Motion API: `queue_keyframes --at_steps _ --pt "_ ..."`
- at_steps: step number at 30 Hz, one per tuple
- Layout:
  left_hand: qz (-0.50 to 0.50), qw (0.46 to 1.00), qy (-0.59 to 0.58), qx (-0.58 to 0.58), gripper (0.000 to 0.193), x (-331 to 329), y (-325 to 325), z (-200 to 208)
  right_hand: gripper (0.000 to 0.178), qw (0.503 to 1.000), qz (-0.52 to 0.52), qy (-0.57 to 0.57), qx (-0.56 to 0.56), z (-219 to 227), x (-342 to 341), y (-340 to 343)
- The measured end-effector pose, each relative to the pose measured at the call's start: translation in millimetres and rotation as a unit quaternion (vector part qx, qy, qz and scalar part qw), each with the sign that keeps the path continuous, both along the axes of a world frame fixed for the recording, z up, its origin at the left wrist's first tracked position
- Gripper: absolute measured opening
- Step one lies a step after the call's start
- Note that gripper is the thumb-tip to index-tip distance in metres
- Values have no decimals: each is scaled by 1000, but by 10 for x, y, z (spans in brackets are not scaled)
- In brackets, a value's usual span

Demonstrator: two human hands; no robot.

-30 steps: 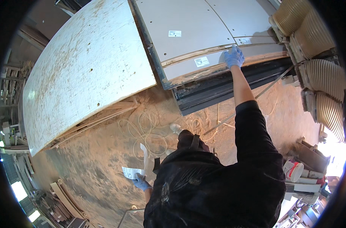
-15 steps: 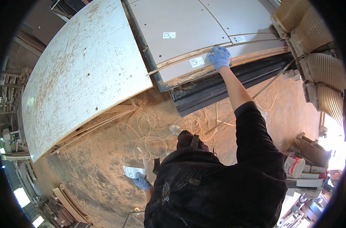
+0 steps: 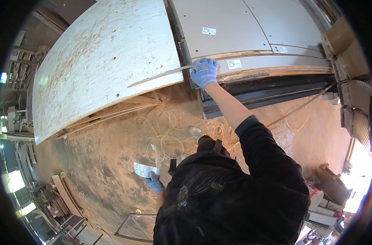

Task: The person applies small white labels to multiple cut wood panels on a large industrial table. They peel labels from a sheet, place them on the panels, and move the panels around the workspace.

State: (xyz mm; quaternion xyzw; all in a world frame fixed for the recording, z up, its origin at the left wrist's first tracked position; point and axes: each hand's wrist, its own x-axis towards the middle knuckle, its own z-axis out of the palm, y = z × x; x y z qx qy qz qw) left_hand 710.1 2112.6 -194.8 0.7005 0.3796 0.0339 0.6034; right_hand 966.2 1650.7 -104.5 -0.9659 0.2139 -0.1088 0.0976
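Observation:
My right hand [image 3: 204,73], in a blue glove, is closed on a thin strip [image 3: 159,76] at the near left corner of the machine bed. That strip sticks out to the left over a scuffed white board [image 3: 100,61]. Beside the hand lies a narrow grey panel [image 3: 271,62] with a white label [image 3: 234,64]. Larger grey panels [image 3: 222,24] are behind it, one with another label [image 3: 209,31]. Low at my side, my left hand [image 3: 154,183], also gloved, grips a printed label sheet [image 3: 144,170]; a pale paper tail [image 3: 155,153] rises from it.
A coiled pale hose [image 3: 169,139] lies on the dusty floor. Under the bed's front edge runs a black rail [image 3: 259,90]. Ribbed ducts [image 3: 351,65] stand at the right. A metal-framed stand [image 3: 135,226] is near my left side, and wood scraps [image 3: 57,202] are stacked farther left.
My right hand has moved left along the bed's front edge, and the strip now reaches well over the white board. My left hand still holds the label sheet. The view has shifted slightly.

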Motion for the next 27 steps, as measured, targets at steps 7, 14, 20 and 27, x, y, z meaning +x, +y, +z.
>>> queue_keyframes --at_steps 7,14,20,27 --pt "-34 999 31 -22 36 -127 7 -114 33 992 109 58 -15 44 -217 103" --pt "-61 998 23 -9 32 51 -200 -18 33 942 297 157 -5 175 -308 74" --pt "-19 999 -14 -47 33 107 -258 53 37 949 288 118 53 95 -305 491" --pt "-6 1000 9 -13 33 -112 -189 84 50 978 200 47 -17 -172 150 522"
